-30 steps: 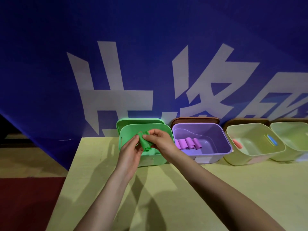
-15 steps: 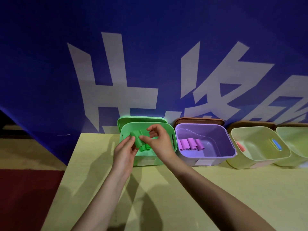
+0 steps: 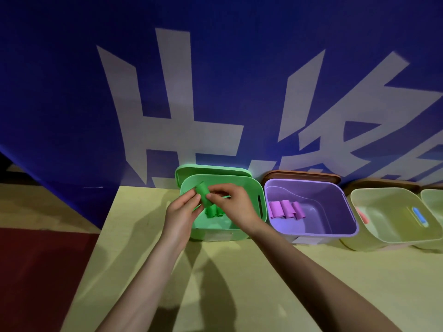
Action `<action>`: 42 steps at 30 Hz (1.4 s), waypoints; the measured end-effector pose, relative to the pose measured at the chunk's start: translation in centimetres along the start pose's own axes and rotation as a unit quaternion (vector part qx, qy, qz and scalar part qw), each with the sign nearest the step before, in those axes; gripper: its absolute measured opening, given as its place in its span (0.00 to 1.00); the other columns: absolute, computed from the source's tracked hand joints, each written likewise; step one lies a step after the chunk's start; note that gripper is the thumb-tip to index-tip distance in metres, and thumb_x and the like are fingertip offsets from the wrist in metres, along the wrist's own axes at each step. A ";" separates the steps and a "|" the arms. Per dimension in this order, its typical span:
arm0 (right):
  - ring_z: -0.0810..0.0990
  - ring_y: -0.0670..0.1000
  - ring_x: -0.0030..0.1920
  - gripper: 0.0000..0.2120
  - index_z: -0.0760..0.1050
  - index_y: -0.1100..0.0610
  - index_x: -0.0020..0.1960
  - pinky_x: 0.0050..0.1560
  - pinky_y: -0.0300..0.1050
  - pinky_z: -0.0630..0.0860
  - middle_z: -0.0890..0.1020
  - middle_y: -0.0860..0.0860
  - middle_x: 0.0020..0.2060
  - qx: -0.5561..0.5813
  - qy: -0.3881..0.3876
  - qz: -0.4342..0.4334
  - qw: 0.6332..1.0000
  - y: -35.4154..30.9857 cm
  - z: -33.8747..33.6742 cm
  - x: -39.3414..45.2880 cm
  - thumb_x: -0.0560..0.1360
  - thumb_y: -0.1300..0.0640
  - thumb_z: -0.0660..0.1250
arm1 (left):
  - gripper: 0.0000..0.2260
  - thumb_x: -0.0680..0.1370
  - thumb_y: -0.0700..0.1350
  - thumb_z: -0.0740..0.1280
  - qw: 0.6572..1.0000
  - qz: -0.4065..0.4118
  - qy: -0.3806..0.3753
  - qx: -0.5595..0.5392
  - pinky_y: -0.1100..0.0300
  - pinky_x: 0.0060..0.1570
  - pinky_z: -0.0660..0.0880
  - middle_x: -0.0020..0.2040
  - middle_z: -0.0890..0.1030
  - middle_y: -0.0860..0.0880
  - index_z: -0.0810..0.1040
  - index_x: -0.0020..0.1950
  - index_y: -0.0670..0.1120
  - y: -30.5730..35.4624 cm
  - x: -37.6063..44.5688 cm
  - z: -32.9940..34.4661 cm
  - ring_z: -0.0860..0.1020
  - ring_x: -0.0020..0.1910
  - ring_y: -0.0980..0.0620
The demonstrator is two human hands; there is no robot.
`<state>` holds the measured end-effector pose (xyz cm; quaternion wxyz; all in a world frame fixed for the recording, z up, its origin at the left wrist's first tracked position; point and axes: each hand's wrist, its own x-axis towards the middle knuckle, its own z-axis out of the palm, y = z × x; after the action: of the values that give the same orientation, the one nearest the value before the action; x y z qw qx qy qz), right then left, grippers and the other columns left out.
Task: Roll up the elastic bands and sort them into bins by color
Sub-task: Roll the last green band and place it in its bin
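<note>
Both hands work over the green bin (image 3: pixel 260 200), which serves as the landmark here: it sits on the yellow bench (image 3: pixel 263 283) against the blue banner (image 3: pixel 72 92), with its green lid (image 3: pixel 211 169) propped just behind it. The left hand (image 3: pixel 182 212) and the right hand (image 3: pixel 236 204) meet above the bin's opening, and between them is a rolled green band (image 3: pixel 204 192), tilted, its loose tail looking not quite tucked. The grip of each hand is pinching: the left fingers close on the roll's near-left side, and the right thumb and forefinger nip its lower right end. Below the held roll, on the floor of the green bin, lie a few more green rolls (image 3: pixel 214 211). Just right of the green bin stands the purple bin (image 3: pixel 345 212) with purple rolls (image 3: pixel 286 209) inside, and further right again a pale bin (image 3: pixel 383 240) holding something blue and something reddish, too small to name. The step in hand looks like finishing the roll and placing it by colour. The next move calls for keeping the coil tight while lowering it, then parting the fingers close to the bin floor beside the other rolls, since a springy band let go from height may uncoil.
</note>
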<state>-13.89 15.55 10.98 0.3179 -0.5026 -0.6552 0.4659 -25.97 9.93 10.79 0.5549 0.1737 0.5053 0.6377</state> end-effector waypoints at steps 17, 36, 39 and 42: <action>0.76 0.50 0.30 0.13 0.73 0.58 0.30 0.29 0.40 0.72 0.75 0.52 0.27 -0.212 -0.065 0.287 0.932 7.0 4.7 9.4 0.71 0.57 0.71 | 0.12 0.78 0.38 0.63 0.899 0.143 0.123 0.395 0.62 0.54 0.70 0.55 0.75 0.48 0.77 0.60 0.47 -1.7 6.1 -6.0 0.75 0.53 0.53; 0.79 0.57 0.46 0.07 0.79 0.59 0.47 0.40 0.44 0.72 0.76 0.53 0.38 -0.468 -0.154 0.140 0.859 9.1 7.5 10.4 0.74 0.60 0.63 | 0.13 0.78 0.37 0.64 0.922 0.092 0.127 0.353 0.59 0.58 0.72 0.56 0.77 0.47 0.77 0.60 0.48 -4.3 6.3 -7.5 0.76 0.54 0.53; 0.77 0.56 0.43 0.07 0.78 0.59 0.46 0.41 0.44 0.72 0.76 0.53 0.39 -0.457 -0.162 0.128 0.865 9.7 6.9 10.5 0.76 0.57 0.63 | 0.12 0.78 0.37 0.64 0.923 0.088 0.124 0.353 0.60 0.57 0.72 0.56 0.77 0.47 0.77 0.59 0.48 -4.3 6.0 -7.5 0.76 0.54 0.54; 0.77 0.55 0.43 0.07 0.78 0.58 0.47 0.42 0.43 0.73 0.79 0.54 0.42 -0.432 -0.162 0.126 0.878 10.4 5.8 10.4 0.76 0.55 0.65 | 0.12 0.78 0.38 0.64 0.922 0.085 0.120 0.357 0.60 0.57 0.72 0.55 0.78 0.47 0.77 0.60 0.49 -4.3 5.7 -7.5 0.76 0.54 0.54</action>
<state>-18.33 24.40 -1.31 -0.1030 -0.5861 -0.7647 0.2472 -31.38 11.00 2.06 0.3346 0.3247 0.7456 0.4761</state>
